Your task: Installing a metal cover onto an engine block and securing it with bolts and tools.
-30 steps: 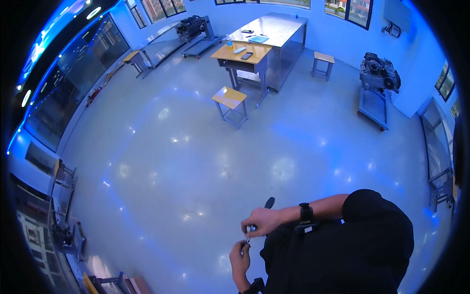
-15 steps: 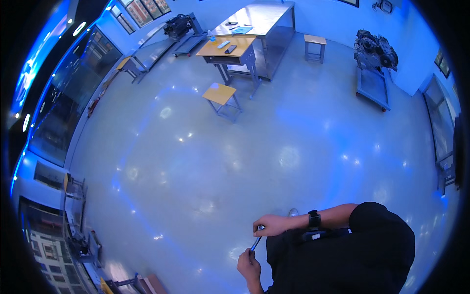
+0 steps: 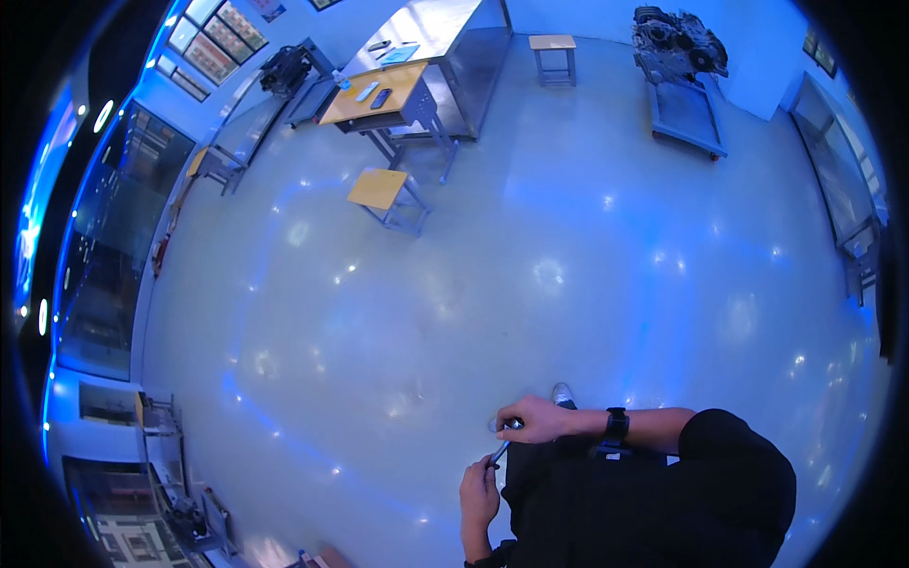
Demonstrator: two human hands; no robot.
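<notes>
A slim, shiny metal ratchet wrench point(image 3: 500, 452) slants between my two hands, close to the front of my body. My right hand point(image 3: 536, 419) is closed round its rounded upper end, and a dark watch sits on that wrist. Lower down, my left hand point(image 3: 479, 494) grips the handle's other end, with the thumb and fingers pressed together. The fingers partly hide both ends of the tool. Below the hands is bare grey floor, and the tip of my shoe point(image 3: 562, 392) shows just beyond the right hand.
Ahead stand a yellow stool point(image 3: 378, 188), a wooden-topped desk point(image 3: 402, 87) with phone-like items on it, and a metal workbench point(image 3: 417, 24). An engine on a wheeled stand point(image 3: 684, 118) is at the far right, another engine point(image 3: 287, 68) far left. Glass panels line the left wall.
The room's furniture has shifted left and upward in the picture as my view turned. More of my shoe shows. Both hands keep hold of the ratchet wrench, now slightly more upright on the left forearm.
</notes>
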